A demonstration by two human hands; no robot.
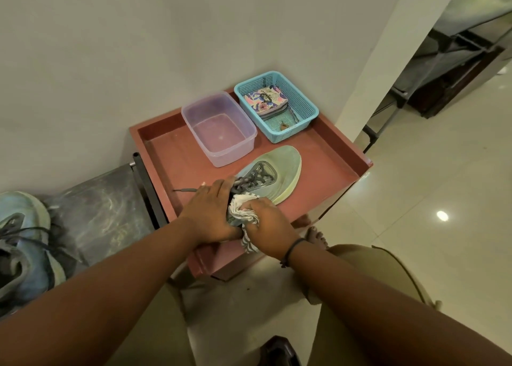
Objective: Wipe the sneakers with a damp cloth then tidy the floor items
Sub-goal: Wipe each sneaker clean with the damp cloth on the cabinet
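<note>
Head view: 1 pale green sneaker (273,171) is laid on the red tray table (329,155), toe pointed away from the person, its heel end covered by both hands. The sneaker's heel is gripped by the left hand (210,213), fingers curled over the collar beside the dark laces (256,175). A bunched white cloth (243,209) is held in the right hand (270,228) and pressed against the sneaker's near side, a striped end hanging below the tray table's edge. Behind the sneaker, a clear plastic tub (219,128) is set on the tray table, and a blue mesh basket (277,105) holding a patterned pouch (266,99) is placed just right of the tub. A 2nd sneaker (25,243) is seen far left of the tray table, on a dark surface.
</note>
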